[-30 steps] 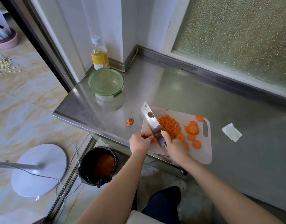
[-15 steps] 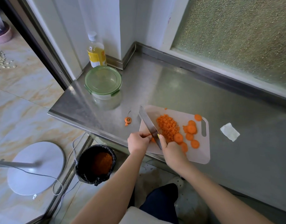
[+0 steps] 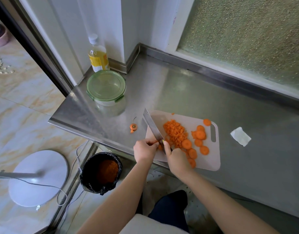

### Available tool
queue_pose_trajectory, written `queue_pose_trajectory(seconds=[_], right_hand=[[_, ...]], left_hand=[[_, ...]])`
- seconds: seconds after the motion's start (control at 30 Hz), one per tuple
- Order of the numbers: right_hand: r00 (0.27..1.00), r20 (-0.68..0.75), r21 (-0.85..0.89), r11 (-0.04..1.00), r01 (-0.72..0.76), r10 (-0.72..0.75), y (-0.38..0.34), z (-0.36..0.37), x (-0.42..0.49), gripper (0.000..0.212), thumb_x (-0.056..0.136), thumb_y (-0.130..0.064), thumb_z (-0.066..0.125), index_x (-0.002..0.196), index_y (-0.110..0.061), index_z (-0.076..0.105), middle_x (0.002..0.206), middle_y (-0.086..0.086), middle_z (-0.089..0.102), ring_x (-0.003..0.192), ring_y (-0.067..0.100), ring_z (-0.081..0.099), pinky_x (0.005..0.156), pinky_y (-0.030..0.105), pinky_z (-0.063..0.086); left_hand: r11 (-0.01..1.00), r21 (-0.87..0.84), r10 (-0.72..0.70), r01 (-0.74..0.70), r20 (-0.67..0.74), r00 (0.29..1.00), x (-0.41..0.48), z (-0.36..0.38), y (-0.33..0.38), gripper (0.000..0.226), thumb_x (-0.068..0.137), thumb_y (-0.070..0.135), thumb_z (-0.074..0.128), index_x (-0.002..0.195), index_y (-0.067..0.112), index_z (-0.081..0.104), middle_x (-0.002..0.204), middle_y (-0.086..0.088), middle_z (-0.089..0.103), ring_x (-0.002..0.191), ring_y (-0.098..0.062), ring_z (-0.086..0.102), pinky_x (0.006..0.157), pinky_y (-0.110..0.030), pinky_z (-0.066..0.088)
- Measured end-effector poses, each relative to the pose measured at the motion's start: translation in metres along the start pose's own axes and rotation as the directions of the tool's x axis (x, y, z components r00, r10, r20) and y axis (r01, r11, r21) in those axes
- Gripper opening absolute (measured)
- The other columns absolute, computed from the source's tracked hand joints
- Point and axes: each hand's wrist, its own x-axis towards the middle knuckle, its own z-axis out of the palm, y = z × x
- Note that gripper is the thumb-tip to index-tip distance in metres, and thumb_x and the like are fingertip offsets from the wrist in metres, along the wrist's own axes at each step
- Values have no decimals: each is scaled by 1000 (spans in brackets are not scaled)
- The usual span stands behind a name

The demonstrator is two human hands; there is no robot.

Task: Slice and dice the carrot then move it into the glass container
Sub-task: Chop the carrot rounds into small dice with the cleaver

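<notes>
Right hand [image 3: 178, 159]: closed around handle of knife [image 3: 153, 128], forefinger laid along blade. Blade: edge down on board [image 3: 211, 162], running from near left corner toward far left edge, just left of dice pile.

Left hand [image 3: 144, 151]: fingers curled, tips pinching small carrot piece [image 3: 159, 146] against blade's left side at near end.

Diced carrot [image 3: 175, 132]: heaped mid-board, touching blade's right side. Slices [image 3: 200, 135]: round, uncut, scattered right of dice; one apart at far edge near handle slot.

Carrot top [image 3: 133, 127]: on counter [image 3: 179, 92], just left of board, clear of it.

Container [image 3: 106, 88]: glass, green lid clipped on, at far left of counter, well apart from board. Bottle [image 3: 97, 55]: upright just behind container, in corner.

Tissue [image 3: 240, 136]: on counter, right of board.

Bin [image 3: 101, 173]: black liner, on floor below counter edge, orange scraps inside.
</notes>
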Motion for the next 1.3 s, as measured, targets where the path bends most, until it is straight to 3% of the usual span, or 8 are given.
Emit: queue_pose_trajectory(seconds=[0.17,0.27,0.37,0.6,0.8,0.97,1.13,1.3], right_hand=[[995,102,121,992,-20,7,0,3,14,67,99,-53,25,74,-1,60,74,14,61,75,27,60,61,29,35],[995,99,169,985,-33,16,2,2,15,65,98,-54,26,55,-10,45,57,5,50,62,25,54,56,30,34],[987,156,239,967,-85,48,7,0,20,63,97,-57,28,52,-14,38,54,4,44,56,22,44,57,32,34],[982,178,355,927,-124,63,12,-7,24,68,94,-63,31,46,-14,33,44,0,38,47,21,39,56,31,31],[990,117,301,948,-105,73,13,-19,15,68,97,-58,26,48,-12,38,49,2,45,50,18,44,51,29,30],[984,154,285,949,-134,93,20,-6,11,72,92,-68,26,45,-16,39,48,0,45,56,24,47,60,31,37],[978,188,344,927,-147,86,17,-6,4,70,93,-64,29,44,-15,34,39,-4,36,45,18,37,46,27,26],[976,192,281,948,-152,100,13,-9,2,70,96,-60,24,47,-11,38,48,3,42,47,20,42,47,28,32]], left_hand=[[1000,-10,3,-3,5,1000,-2,-1,2,5,81,22,71,84,20,74,77,7,66,76,-9,60,64,-19,42],[1000,-7,6,-6,-1,1000,-3,-1,2,4,81,23,71,81,19,72,79,4,68,74,-10,59,61,-17,41],[999,2,41,-41,-7,999,-6,-2,0,9,82,23,70,89,18,73,82,7,66,75,-6,56,56,-10,36],[994,-53,97,-100,-56,994,-11,2,-7,14,86,20,65,95,13,74,93,-1,72,80,-9,58,72,-18,42],[991,-113,69,-77,-69,995,-12,2,-8,10,81,18,70,89,15,76,84,3,70,78,-9,60,74,-18,44],[994,-97,44,-49,-58,997,-13,1,-4,9,82,17,69,88,13,75,80,6,65,76,-8,57,67,-15,43],[995,-92,22,-26,-53,998,-13,2,-2,9,82,17,68,87,14,74,79,6,65,75,-9,57,68,-17,41],[997,-69,25,-28,-50,998,-12,3,-1,9,82,16,67,85,13,74,75,6,63,74,-11,57,67,-19,41]])
